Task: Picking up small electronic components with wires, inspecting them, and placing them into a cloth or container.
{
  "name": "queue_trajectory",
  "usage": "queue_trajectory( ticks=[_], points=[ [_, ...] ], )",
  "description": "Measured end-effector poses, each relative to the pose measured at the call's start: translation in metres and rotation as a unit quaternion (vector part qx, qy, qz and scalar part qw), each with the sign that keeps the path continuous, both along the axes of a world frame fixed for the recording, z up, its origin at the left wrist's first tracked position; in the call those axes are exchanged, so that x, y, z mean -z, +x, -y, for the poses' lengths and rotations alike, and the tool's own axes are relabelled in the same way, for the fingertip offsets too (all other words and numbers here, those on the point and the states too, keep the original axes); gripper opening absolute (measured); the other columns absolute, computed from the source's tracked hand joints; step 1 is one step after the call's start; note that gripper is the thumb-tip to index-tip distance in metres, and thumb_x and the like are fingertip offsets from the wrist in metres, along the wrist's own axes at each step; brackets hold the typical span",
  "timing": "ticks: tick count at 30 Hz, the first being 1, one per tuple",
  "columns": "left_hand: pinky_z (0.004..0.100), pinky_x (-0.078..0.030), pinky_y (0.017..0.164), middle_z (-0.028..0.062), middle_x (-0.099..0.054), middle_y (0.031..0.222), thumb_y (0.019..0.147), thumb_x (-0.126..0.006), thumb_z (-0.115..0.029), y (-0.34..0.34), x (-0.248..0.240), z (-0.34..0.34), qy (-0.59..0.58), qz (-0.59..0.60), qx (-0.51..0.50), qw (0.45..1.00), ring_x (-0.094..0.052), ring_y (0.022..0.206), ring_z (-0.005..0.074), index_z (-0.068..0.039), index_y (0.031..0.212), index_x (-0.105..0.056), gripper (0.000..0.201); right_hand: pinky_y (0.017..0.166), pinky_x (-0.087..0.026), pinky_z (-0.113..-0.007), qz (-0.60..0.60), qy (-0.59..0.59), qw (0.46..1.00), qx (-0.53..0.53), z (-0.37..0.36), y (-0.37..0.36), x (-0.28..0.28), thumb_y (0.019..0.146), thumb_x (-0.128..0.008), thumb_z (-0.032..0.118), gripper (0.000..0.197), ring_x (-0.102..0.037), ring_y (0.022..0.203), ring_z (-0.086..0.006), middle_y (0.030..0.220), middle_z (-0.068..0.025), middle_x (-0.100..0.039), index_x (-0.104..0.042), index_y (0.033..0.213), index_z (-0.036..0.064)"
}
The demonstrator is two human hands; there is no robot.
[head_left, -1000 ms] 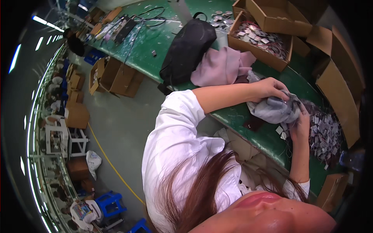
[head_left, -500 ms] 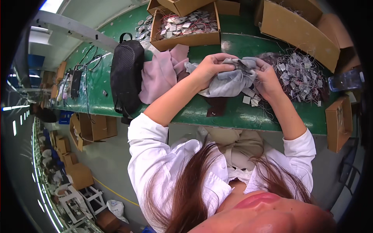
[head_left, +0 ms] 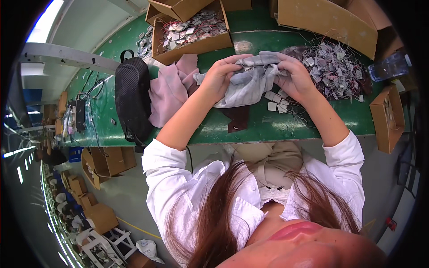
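Between both hands, just over the green table (head_left: 201,134), a crumpled light grey cloth (head_left: 250,89) is held by its upper part and hangs down in folds. My left hand (head_left: 220,77) pinches its left side, fingers closed. My right hand (head_left: 295,77) grips the other side, with fingers bent over the top edge. Some fingertips are hidden in the folds. Beside my left forearm lies a rumpled pink cloth (head_left: 167,91). A dark brown scrap of cloth (head_left: 238,119) sits below the grey one. Small white square pieces (head_left: 277,103) with thin wires lie under my right hand.
A large heap of wired square pieces (head_left: 333,69) lies to the right. An open cardboard box (head_left: 196,48) of similar pieces stands at the back, another box (head_left: 321,22) farther right. A black mesh bag (head_left: 132,98) stands left. A clear bluish container (head_left: 389,68) is far right.
The view has shifted, so the table's things sit farther left and higher. The grey cloth's upper edge is now drawn out more between my hands, and its lower part hangs more openly.
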State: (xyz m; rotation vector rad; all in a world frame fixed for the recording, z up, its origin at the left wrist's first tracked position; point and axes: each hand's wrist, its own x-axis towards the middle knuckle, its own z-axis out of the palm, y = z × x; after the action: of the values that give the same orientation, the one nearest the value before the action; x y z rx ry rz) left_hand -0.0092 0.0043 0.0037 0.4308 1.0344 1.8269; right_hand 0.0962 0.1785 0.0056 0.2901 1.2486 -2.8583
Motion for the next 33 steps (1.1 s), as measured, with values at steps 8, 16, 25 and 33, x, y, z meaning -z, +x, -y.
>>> queue_trajectory(
  ticks=[8, 16, 25, 33],
  points=[
    [0.0273, -0.044, 0.076, 0.0066, -0.057, 0.093, 0.081, -0.052, -0.021, 0.009, 0.002, 0.001, -0.061, -0.012, -0.044, 0.997, -0.055, 0.085, 0.0128, 0.002, 0.099, -0.052, 0.029, 0.067, -0.047, -0.026, 0.075, 0.067, 0.994, 0.045, 0.005, 0.0, -0.004, 0.083, -0.049, 0.019, 0.024, -0.056, 0.077, -0.0117, 0.09, -0.0056, -0.057, -0.053, 0.098, 0.0003],
    [0.0244, -0.044, 0.072, 0.0093, -0.057, 0.093, 0.074, -0.062, -0.016, 0.016, -0.002, -0.003, -0.07, -0.107, -0.049, 0.991, -0.055, 0.082, 0.0112, 0.004, 0.1, -0.05, 0.035, 0.062, -0.043, -0.021, 0.056, 0.268, 0.962, -0.001, 0.009, 0.005, -0.006, 0.073, -0.064, 0.025, 0.036, -0.054, 0.07, -0.008, 0.082, -0.0042, -0.058, -0.054, 0.095, -0.0018],
    [0.0239, -0.044, 0.073, 0.0083, -0.057, 0.091, 0.073, -0.055, -0.007, 0.013, 0.002, -0.004, -0.114, -0.151, -0.038, 0.981, -0.056, 0.08, 0.0124, 0.004, 0.1, -0.05, 0.03, 0.064, -0.042, -0.02, 0.032, 0.293, 0.955, 0.005, 0.013, 0.004, 0.002, 0.072, -0.063, 0.016, 0.034, -0.052, 0.071, -0.0075, 0.084, -0.0034, -0.057, -0.052, 0.098, -0.0028],
    [0.0239, -0.045, 0.073, 0.0062, -0.056, 0.09, 0.076, -0.046, -0.005, 0.001, -0.002, 0.001, -0.068, 0.066, -0.045, 0.994, -0.056, 0.077, 0.013, 0.003, 0.103, -0.051, 0.028, 0.066, -0.043, -0.021, 0.005, 0.185, 0.983, 0.012, 0.003, 0.0, 0.008, 0.073, -0.059, 0.012, 0.032, -0.053, 0.072, -0.0084, 0.086, -0.0036, -0.056, -0.051, 0.099, -0.0027]
  ],
)
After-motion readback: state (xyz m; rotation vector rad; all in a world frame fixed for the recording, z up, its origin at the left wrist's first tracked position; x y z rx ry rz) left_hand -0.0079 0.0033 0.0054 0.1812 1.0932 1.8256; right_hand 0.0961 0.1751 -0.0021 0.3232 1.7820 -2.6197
